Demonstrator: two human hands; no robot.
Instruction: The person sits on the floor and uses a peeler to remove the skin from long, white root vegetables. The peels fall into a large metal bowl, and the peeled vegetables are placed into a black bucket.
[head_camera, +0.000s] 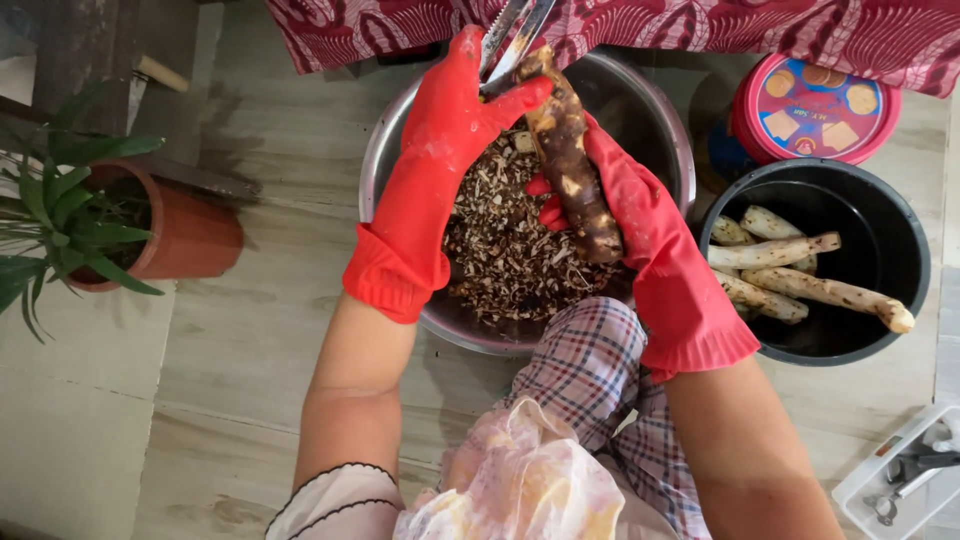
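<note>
While peelings fill the steel bowl (668, 128), the left hand (455, 110) clamps scissors (512, 35), blades cut off; the right hand (625, 200) clamps a brown root (570, 160); peeled roots (790, 270) fill the black pot (900, 240).

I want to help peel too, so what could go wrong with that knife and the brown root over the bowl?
1. The knife works at the top end of the brown root, right beside the left hand; a slip might nick a glove.
2. The right hand grips a long root; it could drop into the steel bowl.
3. Peelings may fly over the rim onto the floor.
</note>
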